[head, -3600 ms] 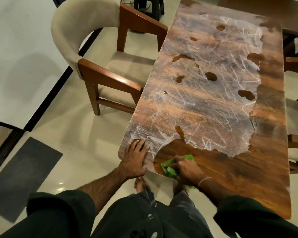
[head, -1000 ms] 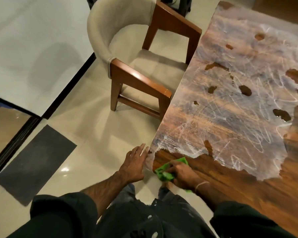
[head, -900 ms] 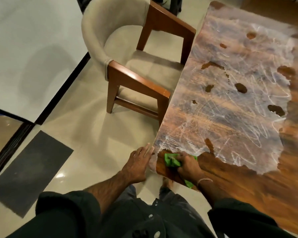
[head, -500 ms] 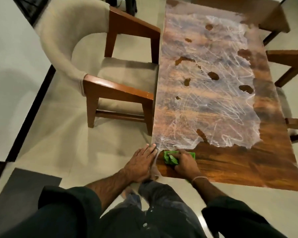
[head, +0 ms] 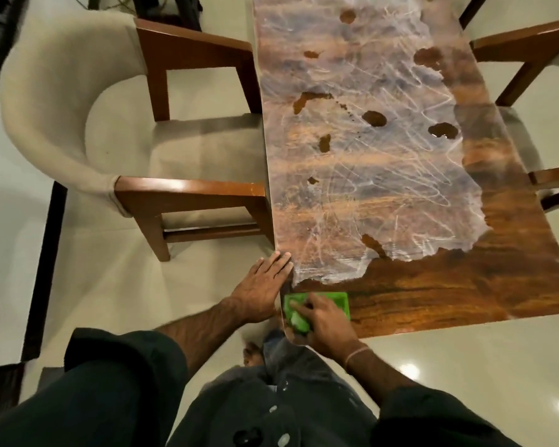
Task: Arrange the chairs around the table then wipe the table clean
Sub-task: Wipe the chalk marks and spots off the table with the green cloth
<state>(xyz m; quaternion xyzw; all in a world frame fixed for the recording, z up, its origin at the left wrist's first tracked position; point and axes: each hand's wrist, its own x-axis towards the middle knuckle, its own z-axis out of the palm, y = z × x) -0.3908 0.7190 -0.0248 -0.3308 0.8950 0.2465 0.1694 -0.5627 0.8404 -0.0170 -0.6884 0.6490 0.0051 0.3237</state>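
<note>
A long wooden table runs away from me, most of its top covered in a whitish scratched film with dark patches. The near strip shows bare brown wood. My right hand presses a green cloth onto the near left corner. My left hand lies flat with fingers spread against the table's left edge beside that corner. A beige upholstered chair with wooden arms stands at the table's left side, its arms touching the edge.
Wooden arms of another chair show at the table's right side, with a second arm lower down. A dark mat and black floor strip lie at the left. My bare foot stands on glossy tiles.
The view has swung so the table runs straighter ahead. My right hand has slid the cloth along the near left corner. My left hand stays at the table's edge.
</note>
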